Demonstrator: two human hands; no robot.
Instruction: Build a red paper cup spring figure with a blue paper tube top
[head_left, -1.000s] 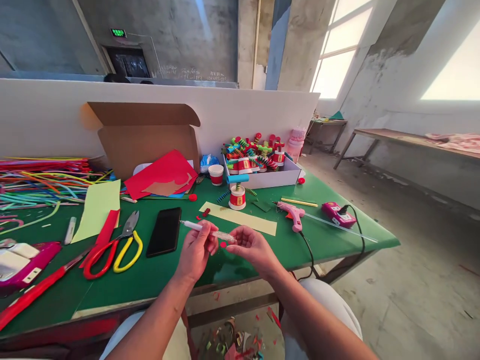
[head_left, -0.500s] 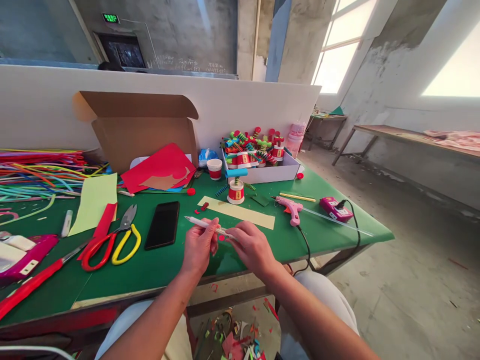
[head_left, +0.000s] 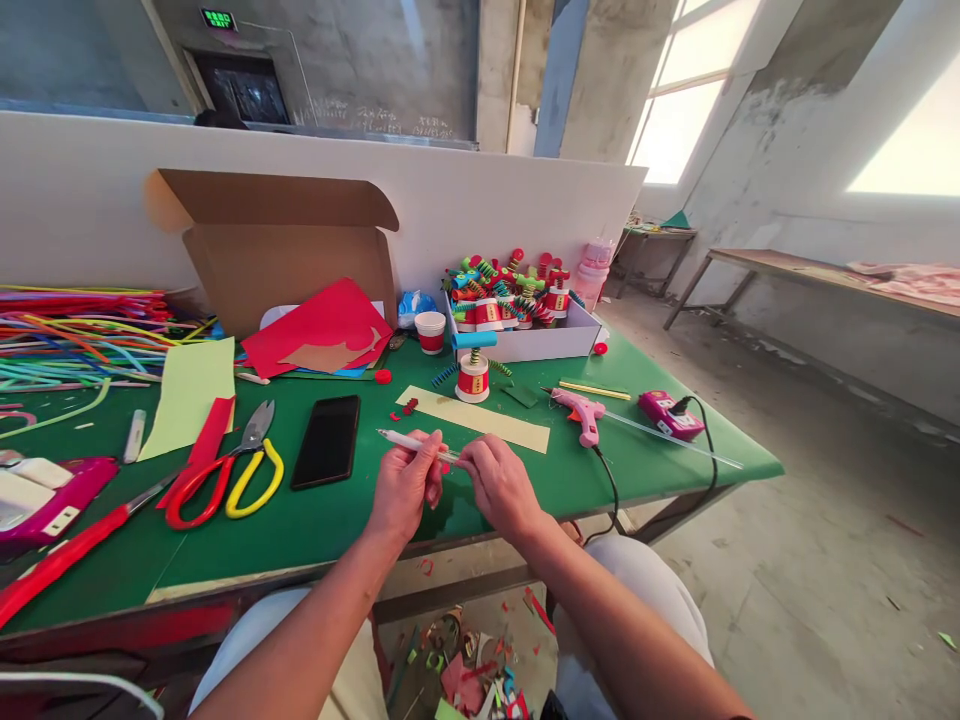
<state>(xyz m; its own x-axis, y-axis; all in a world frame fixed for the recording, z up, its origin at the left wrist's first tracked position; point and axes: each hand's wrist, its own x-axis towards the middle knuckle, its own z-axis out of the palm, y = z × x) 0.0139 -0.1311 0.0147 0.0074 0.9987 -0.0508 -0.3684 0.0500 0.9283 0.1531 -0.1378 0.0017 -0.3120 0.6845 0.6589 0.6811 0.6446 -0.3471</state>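
Observation:
A white pen point(head_left: 401, 439) is pinched in my left hand point(head_left: 403, 490), its tip pointing left. My right hand point(head_left: 501, 484) has its fingers closed around the pen's other end. Both hands hover over the table's front edge. Just beyond them lies a pale yellow paper strip point(head_left: 495, 424), with small dark red bits point(head_left: 410, 406) near its left end. Behind the strip stands a paper-cup figure point(head_left: 472, 378) with a red band, a spring neck and a blue roll on top. A small red disc point(head_left: 445, 467) shows between my hands.
Left are a black phone point(head_left: 325, 442), scissors point(head_left: 244, 465), a red-handled tool point(head_left: 82, 550) and pipe cleaners point(head_left: 82, 335). A pink glue gun point(head_left: 583, 414) and its power socket point(head_left: 670, 415) lie right. A white box point(head_left: 540, 345) of finished figures stands behind, near a cup point(head_left: 430, 332).
The view has shifted slightly. My right fingers have bunched more tightly at the pen's right end, while the left hand still pinches the pen.

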